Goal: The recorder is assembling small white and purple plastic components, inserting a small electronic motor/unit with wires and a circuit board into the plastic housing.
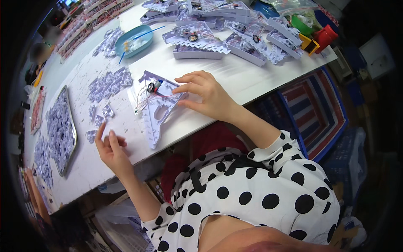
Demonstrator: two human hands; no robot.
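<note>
White triangular frame flat near the table's front edge, long axis running from its narrow tip at the edge up-right, right hand fingers spread, pressing its top corner, left hand loosely curled, empty, bare table between hands.

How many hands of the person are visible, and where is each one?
2. The right hand rests on the white triangular plastic piece on the table. The left hand is raised near the table's front edge, beside small pale parts.
</note>
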